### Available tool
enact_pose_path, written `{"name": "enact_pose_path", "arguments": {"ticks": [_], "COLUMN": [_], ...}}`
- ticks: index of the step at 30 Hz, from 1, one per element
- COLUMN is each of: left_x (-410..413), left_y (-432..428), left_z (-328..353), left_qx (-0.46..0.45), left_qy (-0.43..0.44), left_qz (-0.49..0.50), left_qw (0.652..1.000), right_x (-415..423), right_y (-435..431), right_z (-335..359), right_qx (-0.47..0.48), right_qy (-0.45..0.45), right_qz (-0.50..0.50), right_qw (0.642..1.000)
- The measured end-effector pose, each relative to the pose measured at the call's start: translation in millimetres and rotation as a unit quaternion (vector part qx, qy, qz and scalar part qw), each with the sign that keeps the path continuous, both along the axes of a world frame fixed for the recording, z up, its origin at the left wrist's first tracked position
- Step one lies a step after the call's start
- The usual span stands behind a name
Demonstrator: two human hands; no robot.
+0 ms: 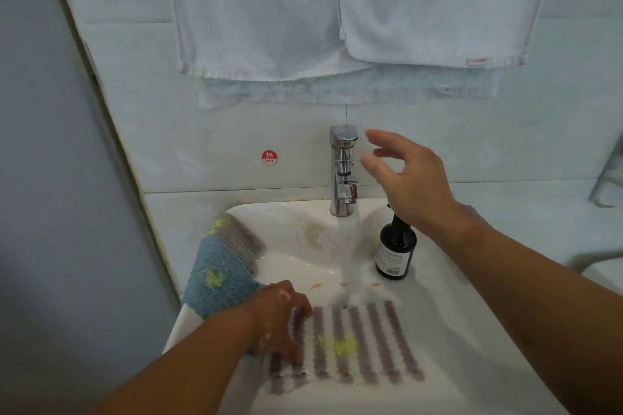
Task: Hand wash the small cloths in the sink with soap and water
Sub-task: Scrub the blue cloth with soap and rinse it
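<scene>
Purple-striped cloth (pixel 357 344) is lying flat in the sink (pixel 455 330); blue cloth (pixel 215 286) and grey cloth (pixel 236 232) are draping its left rim; dark soap bottle (pixel 395 254) is standing upright.

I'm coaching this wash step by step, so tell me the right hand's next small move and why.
Probably lower the right hand onto the top of the dark bottle just beneath it to get soap. Water seems to run from the faucet onto the striped cloth, which the left hand grips at its edge, and no suds show yet.
</scene>
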State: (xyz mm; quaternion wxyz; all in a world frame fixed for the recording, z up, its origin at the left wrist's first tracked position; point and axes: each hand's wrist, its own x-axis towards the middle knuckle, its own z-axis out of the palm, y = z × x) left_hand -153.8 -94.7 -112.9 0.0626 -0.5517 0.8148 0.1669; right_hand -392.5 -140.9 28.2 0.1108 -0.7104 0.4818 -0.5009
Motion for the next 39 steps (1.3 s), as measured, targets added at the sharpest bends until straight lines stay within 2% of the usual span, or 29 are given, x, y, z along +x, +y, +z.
{"name": "enact_pose_path", "arguments": {"ticks": [4,8,12,14,19,24,27,31,35,39], "left_x": [1.2,0.9,0.8,0.6,1.7,1.4,1.4,1.4,0.6,0.0], "left_y": [-1.2,-2.6,-2.6,-2.2,-2.7,-3.0,-1.9,0.1,0.6,1.7], "left_z": [-1.5,-2.5,-1.7,-2.4,-4.1,-2.8,-0.7,0.5,1.1,0.5], "left_qx": [-0.005,-0.003,0.002,-0.002,-0.003,0.007,0.009,0.011,0.005,0.004], "left_qy": [0.0,-0.001,0.0,0.001,0.004,0.006,0.013,0.007,0.006,0.011], "left_qz": [-0.003,-0.006,-0.006,-0.008,-0.002,0.002,0.007,0.008,0.008,0.013], "left_qw": [1.0,1.0,1.0,1.0,1.0,1.0,1.0,1.0,1.0,1.0], "right_x": [-33.3,-59.3,-68.7,-67.4,-64.8,-52.8,-39.2,-30.7,-29.2,-30.0], "right_y": [7.9,0.3,-23.0,-28.7,-29.5,1.2,19.6,42.1,51.1,54.8], "right_z": [-32.2,-65.7,-98.4,-110.5,-123.0,-107.6,-100.6,-98.9,-101.7,-105.5], "right_qx": [0.064,0.139,0.257,0.284,0.258,0.21,0.183,0.244,0.234,0.269], "right_qy": [-0.031,0.017,0.001,0.008,0.061,0.108,0.168,0.215,0.331,0.384], "right_qz": [-0.046,-0.068,-0.003,0.02,0.014,0.062,0.098,0.197,0.242,0.258], "right_qw": [0.996,0.988,0.967,0.958,0.964,0.97,0.964,0.925,0.881,0.844]}}
